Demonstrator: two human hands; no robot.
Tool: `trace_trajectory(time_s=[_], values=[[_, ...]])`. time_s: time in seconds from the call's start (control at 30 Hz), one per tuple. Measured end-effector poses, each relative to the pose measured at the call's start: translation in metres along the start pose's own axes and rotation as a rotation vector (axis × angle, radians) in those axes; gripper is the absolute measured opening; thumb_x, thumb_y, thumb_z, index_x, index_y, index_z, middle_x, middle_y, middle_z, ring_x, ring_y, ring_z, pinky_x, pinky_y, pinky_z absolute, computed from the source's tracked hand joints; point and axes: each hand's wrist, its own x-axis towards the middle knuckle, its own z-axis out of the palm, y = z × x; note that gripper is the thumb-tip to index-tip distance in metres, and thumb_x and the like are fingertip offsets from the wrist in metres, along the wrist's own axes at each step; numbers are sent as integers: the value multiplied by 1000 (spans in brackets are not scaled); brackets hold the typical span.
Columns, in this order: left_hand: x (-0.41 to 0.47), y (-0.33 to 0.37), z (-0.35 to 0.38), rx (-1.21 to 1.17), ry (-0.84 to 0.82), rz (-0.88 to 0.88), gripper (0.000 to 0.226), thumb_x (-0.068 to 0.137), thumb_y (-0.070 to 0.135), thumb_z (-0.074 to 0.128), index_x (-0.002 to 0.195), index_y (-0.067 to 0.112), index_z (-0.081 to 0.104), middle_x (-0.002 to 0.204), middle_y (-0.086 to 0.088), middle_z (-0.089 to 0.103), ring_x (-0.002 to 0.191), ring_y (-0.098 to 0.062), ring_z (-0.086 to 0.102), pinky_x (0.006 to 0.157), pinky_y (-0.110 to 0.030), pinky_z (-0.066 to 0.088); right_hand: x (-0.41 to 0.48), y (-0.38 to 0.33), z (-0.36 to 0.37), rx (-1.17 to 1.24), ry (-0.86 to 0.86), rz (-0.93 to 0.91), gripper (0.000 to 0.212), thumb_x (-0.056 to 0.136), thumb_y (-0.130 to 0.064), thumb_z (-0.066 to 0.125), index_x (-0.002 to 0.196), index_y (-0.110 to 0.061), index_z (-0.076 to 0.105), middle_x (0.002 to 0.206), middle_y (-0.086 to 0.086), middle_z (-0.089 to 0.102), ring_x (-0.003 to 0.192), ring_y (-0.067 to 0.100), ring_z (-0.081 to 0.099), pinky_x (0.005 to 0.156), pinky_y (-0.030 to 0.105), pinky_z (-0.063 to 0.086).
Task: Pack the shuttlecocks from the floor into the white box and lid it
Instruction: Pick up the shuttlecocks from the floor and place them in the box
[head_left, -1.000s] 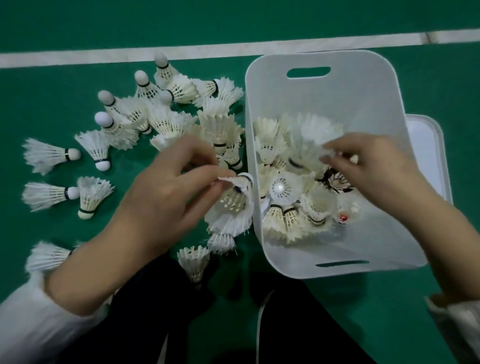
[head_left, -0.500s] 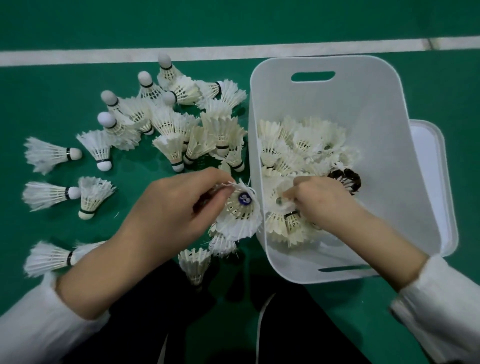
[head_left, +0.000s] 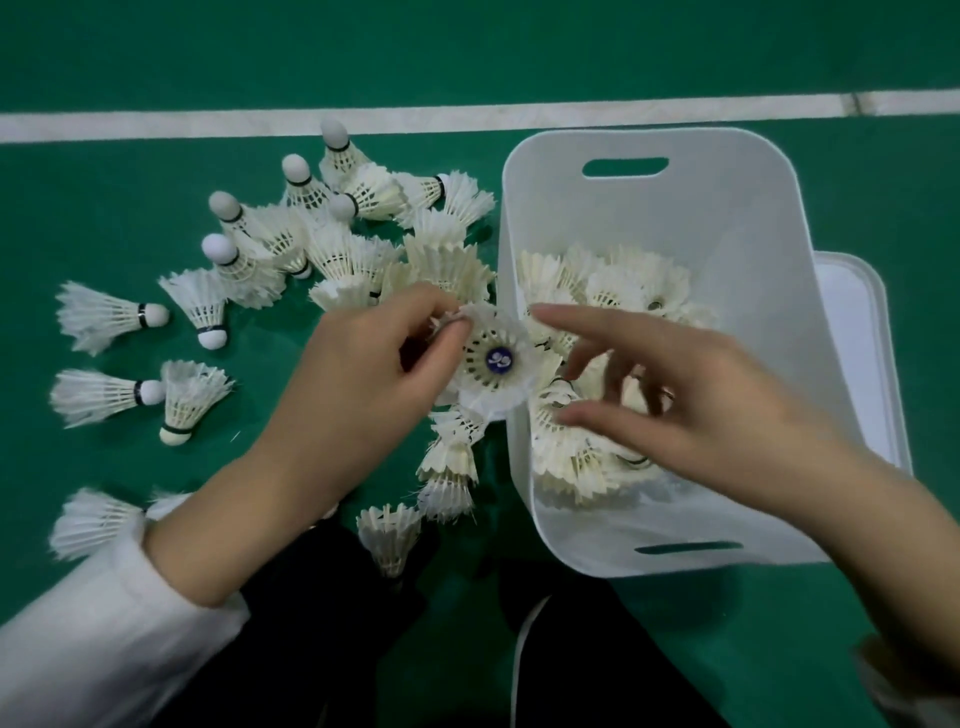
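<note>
Your left hand (head_left: 358, 374) pinches the feather shuttlecock (head_left: 491, 364) by the rim of its skirt, thumb and forefinger closed on the feather tips. The open skirt faces up at you, showing a blue sticker at its centre. It hangs right over the left rim of the white box (head_left: 727, 208). Your right hand (head_left: 691, 410) hovers above the box, fingers spread and loose, holding nothing.

Expect almost no weight. The feathers look stiff but brittle, so a hard pinch at the tips will likely bend or split them. The cork end or the thread-bound waist would probably give a safer hold.

Mind the thin box wall directly beneath the skirt, since the feathers could snag on it as you lower. Inside, the packed shuttlecocks fill the middle, with bare room at the far end under the handle slot and a little at the near end.

The loose shuttlecocks (head_left: 337, 249) crowd the green floor (head_left: 156, 52) up against the box's left wall, so reach from above. The lid (head_left: 852, 332) lies on the floor at the right, partly hidden behind the box.
</note>
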Motion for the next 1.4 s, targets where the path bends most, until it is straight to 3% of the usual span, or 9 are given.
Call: trace_trajectory(time_s=[0.2,0.33,0.43,0.53,0.67,0.9,1.07,1.2,1.4], values=[[12,5,-1,-107,13,-37,12,90,24,56,86,16,65,54,5,55,52,-15,53,49,-22,41,19,-3,8,-54,132,-101,50,83,-40,54,130,-46,36,92,-20,52,71,9,54,61,18,44],[14,9,-6,-188,-16,14,13,93,35,49,92,28,60,68,7,61,59,-15,58,57,-33,47,22,2,8,-156,207,-247,21,87,-30,54,101,-20,67,88,-4,55,66,14,54,54,34,48],[15,0,-10,-202,-22,72,26,94,40,37,109,26,54,79,13,61,68,-10,58,59,-21,46,16,3,-4,65,393,-160,9,86,-19,60,89,-16,68,82,-3,57,72,12,57,61,28,49],[8,-30,2,14,-68,99,18,94,29,46,106,20,56,88,10,57,73,-5,53,65,-15,44,12,16,-16,204,553,78,3,85,-22,63,84,-23,65,86,-8,62,74,9,60,62,31,50],[-9,-70,33,228,-272,119,17,94,21,50,109,16,58,107,6,56,71,-11,56,62,-37,51,32,54,2,132,445,342,5,85,-28,63,85,-27,68,84,-13,61,73,11,59,71,29,47],[-15,-87,57,361,-472,65,36,94,37,45,127,22,48,130,7,45,87,-16,60,67,-36,50,73,87,47,-218,153,386,25,90,-32,55,100,-15,70,99,4,63,82,19,55,69,27,36],[-23,-99,68,430,-593,63,44,95,44,40,130,19,47,134,5,43,102,-20,57,76,-33,47,78,88,52,-254,85,448,30,91,-33,53,112,-15,65,107,5,56,91,24,57,69,28,35],[-34,-118,75,298,-573,122,31,92,27,54,111,3,61,123,-7,54,92,-28,62,78,-30,47,63,72,44,-291,42,432,45,90,-33,53,133,-22,44,127,3,44,82,20,57,71,29,40],[-40,-121,77,204,-432,123,18,90,13,56,99,2,67,111,-8,61,95,-25,61,82,-32,51,37,13,27,-189,247,193,16,90,-26,53,102,-22,64,103,-10,53,70,7,55,66,25,42]])
